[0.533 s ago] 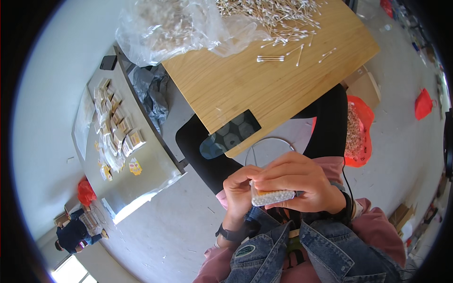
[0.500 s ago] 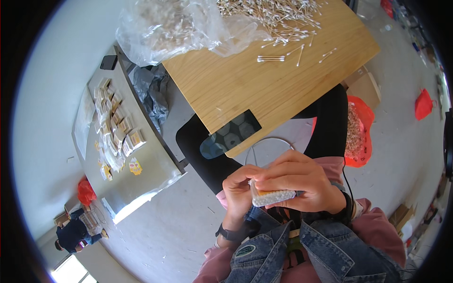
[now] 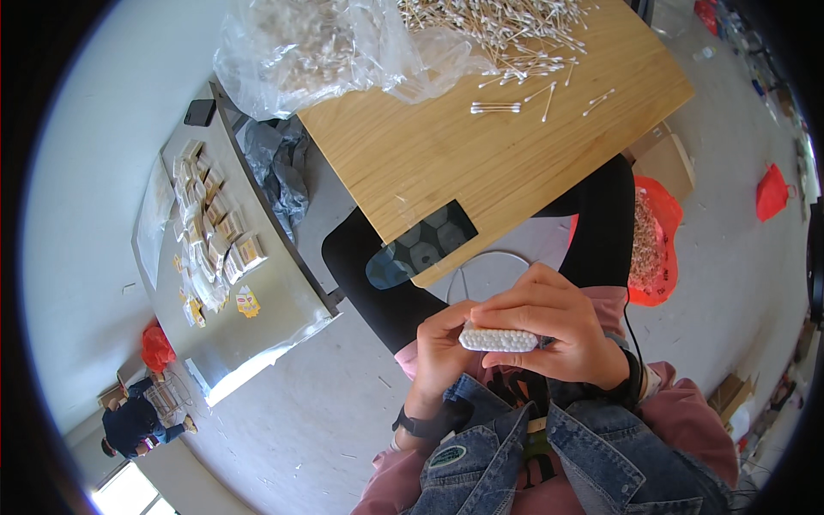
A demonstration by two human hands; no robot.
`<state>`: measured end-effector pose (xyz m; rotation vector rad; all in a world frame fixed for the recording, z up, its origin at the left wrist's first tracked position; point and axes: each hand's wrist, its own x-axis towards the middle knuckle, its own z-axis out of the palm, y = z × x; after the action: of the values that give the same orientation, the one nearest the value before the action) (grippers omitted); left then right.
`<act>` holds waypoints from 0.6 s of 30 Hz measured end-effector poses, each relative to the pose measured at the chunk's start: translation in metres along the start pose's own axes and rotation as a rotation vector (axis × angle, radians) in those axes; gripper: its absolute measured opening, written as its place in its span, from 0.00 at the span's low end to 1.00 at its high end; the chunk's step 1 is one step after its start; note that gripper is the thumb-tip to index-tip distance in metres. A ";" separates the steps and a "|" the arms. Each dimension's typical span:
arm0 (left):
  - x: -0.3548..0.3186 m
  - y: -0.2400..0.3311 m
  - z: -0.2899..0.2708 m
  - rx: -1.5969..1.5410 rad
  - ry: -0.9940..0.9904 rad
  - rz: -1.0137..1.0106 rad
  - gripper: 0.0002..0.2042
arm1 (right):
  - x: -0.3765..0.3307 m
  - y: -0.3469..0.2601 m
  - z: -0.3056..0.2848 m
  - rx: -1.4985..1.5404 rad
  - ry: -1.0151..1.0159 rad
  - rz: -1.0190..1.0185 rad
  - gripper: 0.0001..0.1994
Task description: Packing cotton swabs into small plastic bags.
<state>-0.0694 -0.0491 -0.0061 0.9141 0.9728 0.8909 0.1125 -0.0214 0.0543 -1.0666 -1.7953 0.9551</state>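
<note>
Both my hands hold a small flat pack of cotton swabs, white tips showing along its edge, close to my chest. My left hand grips its left end. My right hand wraps over its top and right side. Above them stands a wooden table with a heap of loose cotton swabs at its far side and a few strays nearer me.
A crumpled clear plastic bag lies on the table's far left. A dark phone-like slab overhangs the near edge. A grey table at left carries several small packets. An orange bag sits on the floor at right; a crouching person is far left.
The pack has been turned in my hands so that the row of white tips faces up. Both hands stay in the same place.
</note>
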 end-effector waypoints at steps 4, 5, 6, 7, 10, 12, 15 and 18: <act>0.000 0.003 0.007 -0.006 -0.035 -0.089 0.10 | 0.002 0.001 0.001 -0.030 0.009 -0.016 0.19; 0.000 0.002 0.008 -0.014 -0.040 -0.078 0.10 | 0.001 0.002 0.002 -0.028 0.014 -0.017 0.19; 0.000 0.002 0.009 -0.013 -0.038 -0.079 0.10 | 0.001 0.002 0.002 -0.021 0.018 -0.019 0.19; 0.000 0.002 0.010 -0.004 -0.037 -0.073 0.10 | 0.001 0.002 0.002 -0.019 0.019 -0.019 0.19; 0.001 0.004 0.010 0.045 -0.016 -0.056 0.10 | 0.001 0.002 0.001 -0.017 0.012 -0.020 0.18; 0.001 0.004 0.009 0.085 0.001 -0.044 0.10 | 0.000 0.002 0.000 -0.013 0.005 -0.017 0.18; 0.001 0.000 0.006 0.089 0.012 -0.049 0.10 | -0.001 0.002 0.000 -0.001 -0.013 -0.009 0.18; 0.001 -0.001 0.005 0.079 0.032 -0.042 0.11 | -0.001 0.003 0.000 -0.006 -0.018 -0.013 0.18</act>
<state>-0.0644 -0.0492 -0.0062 0.9452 1.0572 0.8388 0.1139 -0.0210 0.0513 -1.0516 -1.8184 0.9551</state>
